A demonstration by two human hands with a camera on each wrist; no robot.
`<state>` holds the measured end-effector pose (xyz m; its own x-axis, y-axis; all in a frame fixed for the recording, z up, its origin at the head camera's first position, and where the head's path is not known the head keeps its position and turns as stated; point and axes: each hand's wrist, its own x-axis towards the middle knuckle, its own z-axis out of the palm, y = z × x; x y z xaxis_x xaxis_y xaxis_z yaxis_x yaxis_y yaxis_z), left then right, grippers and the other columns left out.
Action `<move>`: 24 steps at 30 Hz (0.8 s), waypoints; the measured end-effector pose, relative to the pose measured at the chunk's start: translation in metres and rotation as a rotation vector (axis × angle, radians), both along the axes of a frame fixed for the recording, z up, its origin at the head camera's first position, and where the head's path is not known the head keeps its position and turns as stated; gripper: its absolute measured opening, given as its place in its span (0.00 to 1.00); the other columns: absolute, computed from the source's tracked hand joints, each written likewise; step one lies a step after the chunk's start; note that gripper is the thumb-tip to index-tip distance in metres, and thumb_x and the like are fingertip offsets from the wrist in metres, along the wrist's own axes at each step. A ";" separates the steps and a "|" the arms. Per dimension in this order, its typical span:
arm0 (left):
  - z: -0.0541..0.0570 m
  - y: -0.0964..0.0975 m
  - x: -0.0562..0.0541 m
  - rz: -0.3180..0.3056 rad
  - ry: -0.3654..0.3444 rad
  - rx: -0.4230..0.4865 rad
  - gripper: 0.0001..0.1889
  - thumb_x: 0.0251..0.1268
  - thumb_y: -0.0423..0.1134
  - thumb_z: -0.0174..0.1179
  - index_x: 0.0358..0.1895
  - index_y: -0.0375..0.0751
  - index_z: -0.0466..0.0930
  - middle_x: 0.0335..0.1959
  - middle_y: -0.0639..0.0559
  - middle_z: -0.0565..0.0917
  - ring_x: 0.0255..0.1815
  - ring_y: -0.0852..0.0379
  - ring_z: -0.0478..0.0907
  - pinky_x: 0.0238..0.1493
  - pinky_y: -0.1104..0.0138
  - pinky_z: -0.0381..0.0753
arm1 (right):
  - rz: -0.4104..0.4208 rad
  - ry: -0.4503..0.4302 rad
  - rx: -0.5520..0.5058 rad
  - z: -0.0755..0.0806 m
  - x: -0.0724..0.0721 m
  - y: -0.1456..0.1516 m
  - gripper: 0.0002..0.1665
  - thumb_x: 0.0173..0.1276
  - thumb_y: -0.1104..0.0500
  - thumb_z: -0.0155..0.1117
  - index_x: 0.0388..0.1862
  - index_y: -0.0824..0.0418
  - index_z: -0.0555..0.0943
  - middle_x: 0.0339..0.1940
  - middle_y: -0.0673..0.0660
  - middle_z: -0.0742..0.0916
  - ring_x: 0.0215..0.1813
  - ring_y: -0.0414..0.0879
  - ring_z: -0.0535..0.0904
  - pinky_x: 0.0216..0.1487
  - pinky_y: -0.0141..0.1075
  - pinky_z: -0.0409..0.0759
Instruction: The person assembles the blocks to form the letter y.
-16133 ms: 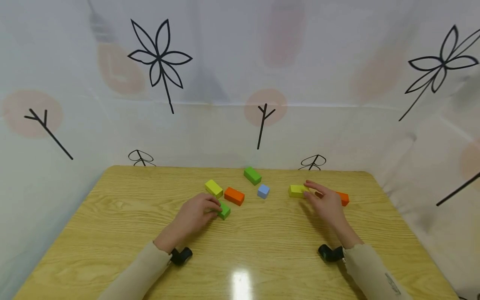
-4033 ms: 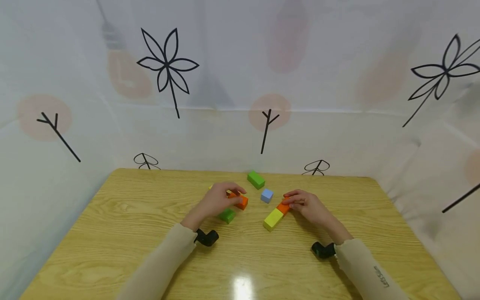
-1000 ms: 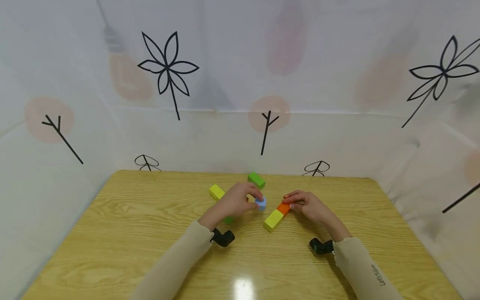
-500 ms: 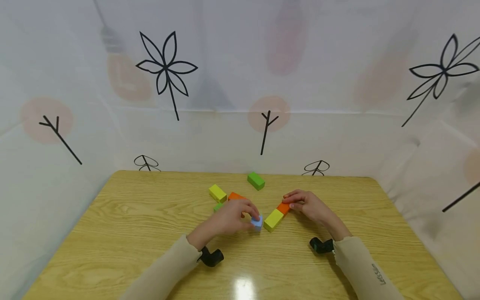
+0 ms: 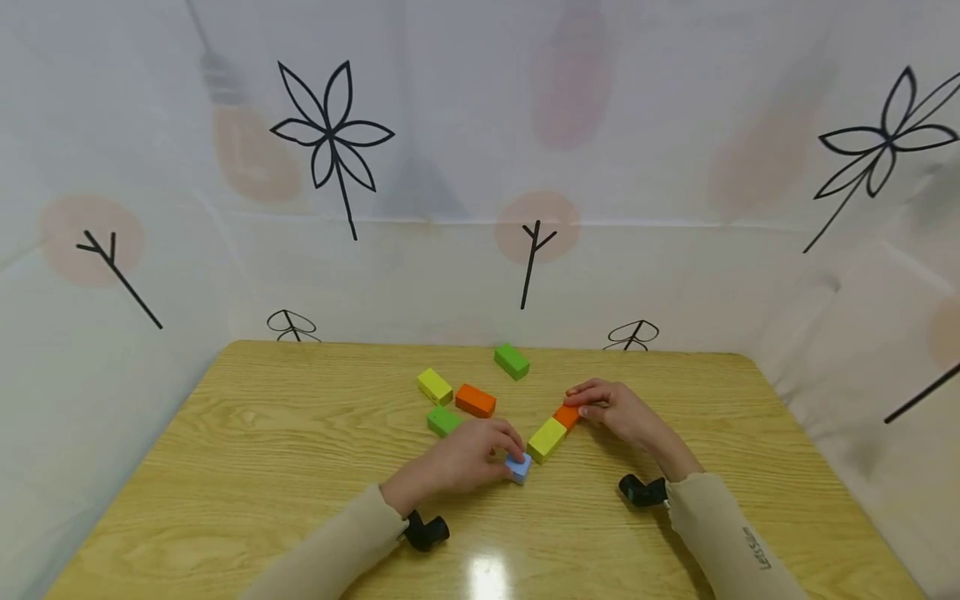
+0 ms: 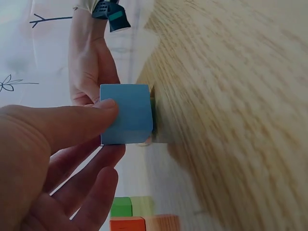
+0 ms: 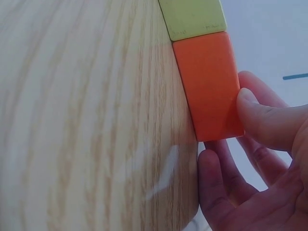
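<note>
My left hand (image 5: pixel 468 457) pinches a small light blue cube (image 5: pixel 519 469) between thumb and fingers, just off the near end of a yellow block (image 5: pixel 547 439). In the left wrist view the thumb lies flat against one face of the cube (image 6: pixel 127 113). The yellow block meets an orange block (image 5: pixel 567 415) end to end, forming a slanted row on the table. At the row's far end my right hand (image 5: pixel 622 421) holds the orange block. The right wrist view shows its thumb on the upper edge of that orange block (image 7: pixel 209 89), with fingers behind.
Left of the row lie a loose yellow block (image 5: pixel 435 386), an orange block (image 5: pixel 476 400) and a green block (image 5: pixel 442 421), the last partly behind my left hand. Another green block (image 5: pixel 512 362) sits near the back edge of the wooden table (image 5: pixel 300 392). A printed cloth (image 5: pixel 420 275) hangs behind.
The yellow and orange blocks at right have come together into a row. My left hand has picked the blue cube from mid-table and brought it nearer, beside the yellow end. My right hand stays put lately.
</note>
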<state>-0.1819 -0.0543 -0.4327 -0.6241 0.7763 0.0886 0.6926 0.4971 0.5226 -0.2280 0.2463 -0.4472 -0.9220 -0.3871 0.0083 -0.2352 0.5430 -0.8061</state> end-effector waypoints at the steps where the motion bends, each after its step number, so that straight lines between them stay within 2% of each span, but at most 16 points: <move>1: -0.001 0.000 0.000 -0.005 0.011 -0.002 0.06 0.64 0.38 0.69 0.43 0.47 0.89 0.51 0.60 0.82 0.53 0.64 0.77 0.53 0.74 0.75 | 0.001 0.003 0.002 0.000 0.000 0.000 0.15 0.73 0.71 0.57 0.51 0.64 0.87 0.60 0.64 0.80 0.63 0.63 0.73 0.60 0.51 0.77; 6: -0.003 0.002 0.000 -0.028 0.068 0.005 0.05 0.64 0.37 0.69 0.41 0.45 0.89 0.51 0.58 0.82 0.52 0.63 0.78 0.54 0.74 0.75 | 0.011 0.015 0.001 -0.002 -0.002 0.000 0.14 0.73 0.71 0.57 0.51 0.65 0.87 0.60 0.64 0.80 0.62 0.63 0.74 0.58 0.48 0.78; 12: -0.004 0.004 0.001 -0.014 0.115 -0.004 0.06 0.64 0.39 0.69 0.42 0.47 0.90 0.49 0.59 0.79 0.49 0.65 0.77 0.52 0.75 0.74 | 0.014 0.024 0.005 -0.004 -0.003 0.001 0.15 0.72 0.72 0.57 0.51 0.65 0.87 0.59 0.64 0.81 0.62 0.63 0.74 0.58 0.44 0.78; 19: -0.003 0.008 0.001 0.002 0.121 -0.014 0.06 0.64 0.40 0.69 0.42 0.49 0.91 0.47 0.60 0.78 0.46 0.66 0.75 0.50 0.77 0.74 | 0.022 0.043 0.017 -0.003 -0.002 0.001 0.15 0.71 0.73 0.58 0.50 0.65 0.87 0.58 0.64 0.82 0.63 0.64 0.73 0.59 0.46 0.77; 24: -0.003 0.011 0.000 0.006 0.117 -0.015 0.06 0.64 0.39 0.69 0.43 0.49 0.91 0.47 0.60 0.78 0.46 0.66 0.75 0.49 0.77 0.74 | 0.023 0.044 0.013 -0.004 -0.004 0.002 0.14 0.71 0.72 0.59 0.50 0.65 0.87 0.58 0.64 0.82 0.64 0.64 0.72 0.57 0.39 0.78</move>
